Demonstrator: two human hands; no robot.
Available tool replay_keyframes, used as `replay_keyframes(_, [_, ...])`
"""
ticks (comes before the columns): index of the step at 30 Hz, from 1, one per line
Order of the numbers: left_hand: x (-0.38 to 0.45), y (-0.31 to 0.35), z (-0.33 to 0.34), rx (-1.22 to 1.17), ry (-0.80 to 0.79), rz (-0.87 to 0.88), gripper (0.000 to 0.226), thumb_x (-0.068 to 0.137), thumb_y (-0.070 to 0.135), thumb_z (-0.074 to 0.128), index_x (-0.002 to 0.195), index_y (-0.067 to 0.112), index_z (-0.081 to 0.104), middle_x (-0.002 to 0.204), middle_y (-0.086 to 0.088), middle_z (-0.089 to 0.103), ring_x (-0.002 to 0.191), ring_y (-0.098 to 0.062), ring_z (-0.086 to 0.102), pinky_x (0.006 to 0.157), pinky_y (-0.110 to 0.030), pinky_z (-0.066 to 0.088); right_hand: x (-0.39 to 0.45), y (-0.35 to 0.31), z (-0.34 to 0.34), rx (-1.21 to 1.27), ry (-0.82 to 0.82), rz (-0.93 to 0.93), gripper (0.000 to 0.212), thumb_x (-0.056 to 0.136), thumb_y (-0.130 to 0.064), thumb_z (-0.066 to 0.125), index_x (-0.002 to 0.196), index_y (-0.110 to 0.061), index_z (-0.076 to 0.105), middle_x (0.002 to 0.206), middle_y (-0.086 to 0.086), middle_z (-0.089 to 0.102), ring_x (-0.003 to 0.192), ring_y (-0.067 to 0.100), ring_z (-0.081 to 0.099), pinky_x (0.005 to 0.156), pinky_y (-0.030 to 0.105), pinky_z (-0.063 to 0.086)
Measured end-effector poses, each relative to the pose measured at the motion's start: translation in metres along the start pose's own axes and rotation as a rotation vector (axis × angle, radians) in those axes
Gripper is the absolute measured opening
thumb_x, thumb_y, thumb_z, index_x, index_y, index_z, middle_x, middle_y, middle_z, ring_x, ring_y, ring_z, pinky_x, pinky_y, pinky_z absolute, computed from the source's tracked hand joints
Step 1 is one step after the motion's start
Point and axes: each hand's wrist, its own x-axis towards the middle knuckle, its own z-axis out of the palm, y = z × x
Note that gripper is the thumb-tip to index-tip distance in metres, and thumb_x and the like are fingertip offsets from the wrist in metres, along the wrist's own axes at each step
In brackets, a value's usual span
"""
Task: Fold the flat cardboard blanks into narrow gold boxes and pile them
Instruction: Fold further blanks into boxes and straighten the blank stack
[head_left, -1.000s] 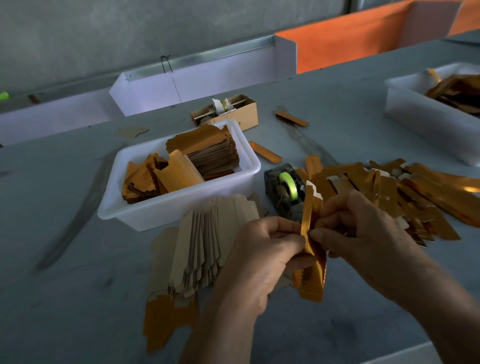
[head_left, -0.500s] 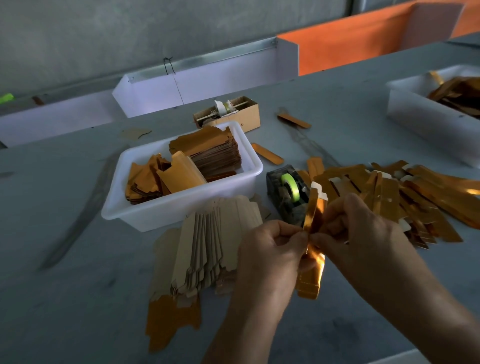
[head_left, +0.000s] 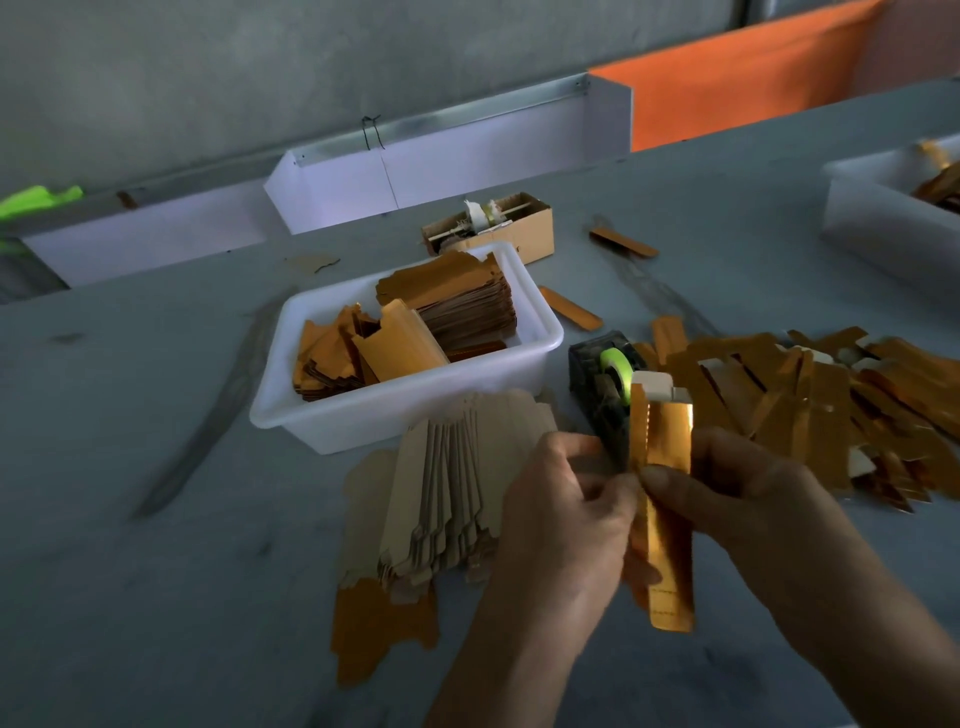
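Note:
Both hands hold one narrow gold box blank (head_left: 667, 525) upright above the table, its white flap at the top. My left hand (head_left: 563, 519) pinches its left edge, fingers curled. My right hand (head_left: 748, 499) grips its right side, thumb pressed on the gold face. To the left lies a fanned stack of flat blanks (head_left: 457, 493), brown side up, with a gold-faced one (head_left: 379, 629) at its near end. A pile of folded gold boxes (head_left: 841, 410) spreads on the table to the right.
A white tub (head_left: 395, 410) holds more gold blanks. A black tape dispenser (head_left: 602, 384) with green tape stands just behind my hands. Farther back sit a small cardboard box (head_left: 519, 228), loose gold strips (head_left: 571, 309), and another white tub (head_left: 883, 223) at far right.
The box blank has turned so its broad gold face shows toward me. My right thumb has come onto that face, and both hands shifted slightly right.

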Motion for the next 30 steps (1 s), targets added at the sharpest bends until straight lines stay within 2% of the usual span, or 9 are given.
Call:
replay_keyframes(4, [0.004, -0.002, -0.016, 0.424, 0.18, 0.155, 0.012, 0.095, 0.04, 0.048, 0.101, 0.032, 0.056, 0.082, 0.013, 0.062, 0.056, 0.006, 0.056, 0.047, -0.01, 0.043, 0.015, 0.009, -0.015, -0.115, 0.168, -0.013, 0.003, 0.081, -0.027, 0.062, 0.084, -0.027, 0.061, 0.074, 0.002, 0.067, 0.071, 0.018, 0.065, 0.065, 0.029, 0.046])
replay_keyframes(8, [0.011, -0.012, -0.056, 0.767, 0.58, 0.141, 0.024, 0.097, 0.037, 0.044, 0.112, 0.023, 0.058, 0.091, 0.009, 0.062, 0.081, -0.004, 0.056, 0.064, -0.016, 0.038, 0.048, 0.013, -0.057, -0.607, 0.437, -0.129, 0.015, 0.087, -0.026, 0.063, 0.078, -0.02, 0.053, 0.062, -0.002, 0.055, 0.054, 0.013, 0.051, 0.048, 0.022, 0.032])
replay_keyframes(10, [0.016, -0.025, -0.072, 0.864, 0.563, -0.016, 0.03, 0.098, 0.039, 0.043, 0.112, 0.016, 0.056, 0.098, 0.0, 0.062, 0.09, -0.015, 0.057, 0.07, -0.025, 0.037, 0.063, 0.014, -0.072, -0.729, 0.505, -0.111, 0.012, 0.087, -0.028, 0.064, 0.085, -0.021, 0.053, 0.06, -0.006, 0.049, 0.054, 0.008, 0.044, 0.049, 0.02, 0.027])
replay_keyframes(15, [0.023, -0.049, -0.08, 0.86, 0.434, -0.174, 0.026, 0.098, 0.033, 0.048, 0.084, 0.013, 0.057, 0.073, 0.003, 0.054, 0.07, -0.013, 0.053, 0.063, -0.029, 0.039, 0.087, 0.024, -0.09, -0.951, 0.452, 0.048, 0.037, 0.088, -0.031, 0.063, 0.115, -0.007, 0.059, 0.079, 0.015, 0.06, 0.062, 0.023, 0.046, 0.05, 0.026, 0.029])
replay_keyframes(18, [0.025, -0.051, -0.081, 0.895, 0.462, -0.151, 0.025, 0.097, 0.025, 0.048, 0.079, 0.011, 0.059, 0.072, 0.0, 0.056, 0.07, -0.016, 0.054, 0.06, -0.027, 0.035, 0.085, 0.026, -0.092, -0.942, 0.502, 0.129, 0.045, 0.086, -0.036, 0.062, 0.122, -0.01, 0.056, 0.111, 0.021, 0.056, 0.095, 0.036, 0.052, 0.077, 0.042, 0.048])
replay_keyframes(20, [0.026, -0.051, -0.083, 0.892, 0.461, -0.15, 0.029, 0.097, 0.025, 0.048, 0.073, 0.011, 0.058, 0.069, -0.001, 0.056, 0.067, -0.015, 0.055, 0.058, -0.027, 0.035, 0.074, 0.027, -0.085, -0.937, 0.56, 0.057, 0.046, 0.086, -0.036, 0.061, 0.123, -0.01, 0.055, 0.12, 0.021, 0.05, 0.113, 0.041, 0.045, 0.092, 0.049, 0.042])
replay_keyframes(24, [0.028, -0.048, -0.078, 0.925, 0.484, -0.129, 0.036, 0.095, 0.018, 0.048, 0.059, 0.013, 0.044, 0.06, -0.001, 0.047, 0.058, -0.014, 0.047, 0.048, -0.025, 0.028, 0.047, 0.027, -0.06, -0.85, 0.561, -0.154, 0.036, 0.086, -0.03, 0.056, 0.114, -0.007, 0.062, 0.109, 0.018, 0.059, 0.101, 0.038, 0.053, 0.082, 0.045, 0.047])
replay_keyframes(27, [0.029, -0.046, -0.078, 0.963, 0.52, -0.149, 0.022, 0.095, 0.014, 0.046, 0.079, 0.006, 0.059, 0.073, -0.004, 0.055, 0.072, -0.02, 0.057, 0.057, -0.024, 0.035, 0.031, 0.027, -0.043, -0.833, 0.531, -0.241, 0.031, 0.086, -0.022, 0.063, 0.112, -0.006, 0.064, 0.114, 0.016, 0.057, 0.102, 0.038, 0.054, 0.083, 0.044, 0.047])
replay_keyframes(30, [0.022, -0.044, -0.079, 1.013, 0.563, -0.155, 0.019, 0.097, 0.017, 0.043, 0.087, 0.01, 0.058, 0.076, 0.001, 0.049, 0.072, -0.017, 0.052, 0.061, -0.026, 0.037, 0.017, 0.023, -0.032, -0.773, 0.476, -0.274, 0.026, 0.08, -0.011, 0.07, 0.105, -0.004, 0.068, 0.108, 0.013, 0.061, 0.09, 0.032, 0.06, 0.073, 0.027, 0.042])
